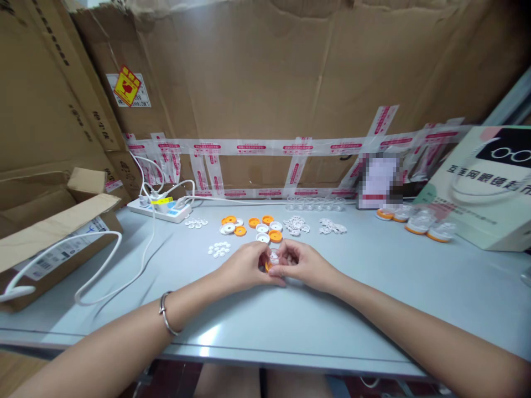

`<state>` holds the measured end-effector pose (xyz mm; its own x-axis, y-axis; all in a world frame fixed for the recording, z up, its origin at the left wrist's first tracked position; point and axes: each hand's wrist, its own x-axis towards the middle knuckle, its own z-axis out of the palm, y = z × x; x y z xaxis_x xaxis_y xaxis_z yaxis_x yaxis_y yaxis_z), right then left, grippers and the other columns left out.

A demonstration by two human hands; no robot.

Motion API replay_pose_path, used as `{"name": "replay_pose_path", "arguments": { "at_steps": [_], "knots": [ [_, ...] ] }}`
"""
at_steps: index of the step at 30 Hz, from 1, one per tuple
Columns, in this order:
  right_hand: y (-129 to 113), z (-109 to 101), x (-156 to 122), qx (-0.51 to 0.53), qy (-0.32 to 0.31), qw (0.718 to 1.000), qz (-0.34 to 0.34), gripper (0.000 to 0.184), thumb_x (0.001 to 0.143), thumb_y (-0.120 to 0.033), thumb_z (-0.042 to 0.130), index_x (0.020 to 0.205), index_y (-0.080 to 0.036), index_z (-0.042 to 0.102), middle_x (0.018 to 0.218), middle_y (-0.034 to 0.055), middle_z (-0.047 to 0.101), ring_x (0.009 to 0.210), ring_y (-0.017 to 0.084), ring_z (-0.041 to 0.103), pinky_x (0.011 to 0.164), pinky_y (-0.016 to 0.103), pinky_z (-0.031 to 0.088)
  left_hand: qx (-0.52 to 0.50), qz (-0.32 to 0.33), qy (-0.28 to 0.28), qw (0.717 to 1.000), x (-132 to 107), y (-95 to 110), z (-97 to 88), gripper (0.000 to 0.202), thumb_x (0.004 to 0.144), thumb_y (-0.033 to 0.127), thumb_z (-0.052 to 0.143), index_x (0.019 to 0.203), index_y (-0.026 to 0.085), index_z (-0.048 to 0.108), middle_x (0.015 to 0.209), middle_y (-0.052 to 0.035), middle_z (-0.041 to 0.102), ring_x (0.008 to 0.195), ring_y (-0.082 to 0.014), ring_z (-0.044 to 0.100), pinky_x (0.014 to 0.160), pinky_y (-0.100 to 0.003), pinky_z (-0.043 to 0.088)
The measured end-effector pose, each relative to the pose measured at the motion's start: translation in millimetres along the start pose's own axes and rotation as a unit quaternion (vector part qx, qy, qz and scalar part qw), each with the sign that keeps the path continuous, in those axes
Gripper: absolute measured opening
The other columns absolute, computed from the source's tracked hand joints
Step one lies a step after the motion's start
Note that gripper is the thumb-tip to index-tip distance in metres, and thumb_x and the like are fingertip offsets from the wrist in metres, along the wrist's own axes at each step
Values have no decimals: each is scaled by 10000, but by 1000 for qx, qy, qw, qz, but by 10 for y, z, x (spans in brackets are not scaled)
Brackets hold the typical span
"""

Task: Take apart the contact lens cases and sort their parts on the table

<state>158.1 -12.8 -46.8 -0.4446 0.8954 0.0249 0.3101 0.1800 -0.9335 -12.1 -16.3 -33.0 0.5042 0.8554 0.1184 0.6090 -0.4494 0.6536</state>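
Grasping from both sides with left hand (pixel 249 264) and right hand (pixel 309 268), both closed around one small piece (pixel 274 258) with a clear top and an orange base (pixel 267 266). Held low over the middle of the table (pixel 290 326), just in front of loose orange caps (pixel 275 236) and white caps (pixel 262 228). Hard to tell whether touching the tabletop or slightly raised. Too small and too covered to make out: the exact fit between top and base.

Judging from the two-sided grip, probably busy with a joining or seating step, clear top against orange base, rather than with fetching or setting down. For the next move, likely to call for steadying the base on one side, lining up the edge evenly and pressing without tilting.

Laid out beyond, near the hands: small white discs (pixel 219 250) to the left, a heap of small white parts (pixel 295 224) behind and to the right, a row of clear cups (pixel 315 204) farther back. Well apart at far right, beside a pale green box (pixel 489 235): clear-topped units (pixel 440 231), similar in colours to the held one.
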Motion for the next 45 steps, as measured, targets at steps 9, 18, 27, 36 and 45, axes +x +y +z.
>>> {"name": "replay_pose_path", "arguments": {
  "at_steps": [9,18,27,36,45],
  "knots": [
    [14,49,-9,-23,47,998,-27,273,594,-336,666,652,-184,447,525,-74,410,473,61,327,450,194,259,-128,-35,-28,991,-2,-46,21,257,569,283,730,713,139,572,658,34,493,620,-103,453,547,-190,332],
    [3,3,-13,-57,-20,992,-112,188,641,-264,614,766,-169,511,658,-36,425,571,83,353,515,204,316,-190,-31,-79,978,31,-69,-40,275,545,183,721,797,129,625,702,23,553,671,-117,487,603,-202,355],
    [-94,107,-61,-180,26,981,-63,177,771,-358,538,781,-203,453,576,-55,474,519,98,413,495,206,285,-190,-12,-69,979,23,-82,6,233,564,212,709,737,123,581,688,21,546,655,-119,497,609,-206,386],
    [-183,24,-143,-208,-20,970,-127,215,816,-250,434,1011,-195,360,901,49,554,722,151,509,648,278,388,-143,-31,-68,987,17,-81,-35,273,554,238,719,758,128,575,682,28,506,630,-108,456,583,-213,362],
    [-228,-300,-61,-154,225,940,-204,225,799,-324,519,954,-219,394,785,8,504,695,142,504,632,266,414,-152,-49,-74,984,4,-126,-35,379,534,312,755,827,135,593,752,-9,565,697,-141,518,645,-248,407]
  ]
}}
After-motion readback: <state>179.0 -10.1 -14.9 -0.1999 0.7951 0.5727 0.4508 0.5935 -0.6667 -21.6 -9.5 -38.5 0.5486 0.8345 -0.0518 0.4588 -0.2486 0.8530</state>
